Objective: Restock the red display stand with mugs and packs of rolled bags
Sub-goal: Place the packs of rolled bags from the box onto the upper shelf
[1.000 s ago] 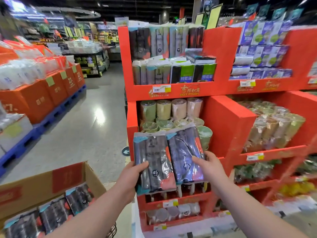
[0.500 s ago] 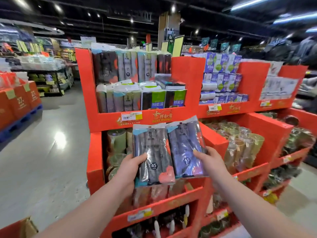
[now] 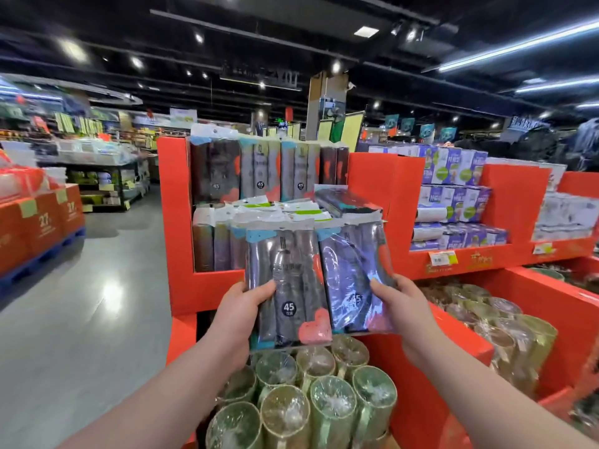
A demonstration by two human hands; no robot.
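Observation:
My left hand [image 3: 241, 306] grips a pack of dark rolled bags [image 3: 287, 286] marked 45 by its left edge. My right hand [image 3: 400, 306] grips a second, glossier pack of rolled bags [image 3: 351, 277] by its right edge. Both packs stand upright side by side in front of the top compartment of the red display stand [image 3: 210, 286]. That compartment holds several more bag packs [image 3: 259, 170], upright at the back and in a lower front row. Plastic-wrapped green mugs [image 3: 324, 400] fill the shelf below my hands.
To the right, another red compartment holds purple and white boxes [image 3: 453, 196], with more wrapped mugs [image 3: 505, 325] below. A polished grey aisle [image 3: 81, 303] runs along the left, bordered by orange cartons [image 3: 39, 222] on blue pallets.
Both hands have lifted the two packs from mug-shelf height up to the top compartment. The view has risen and closed in; the cardboard box at lower left is out of sight.

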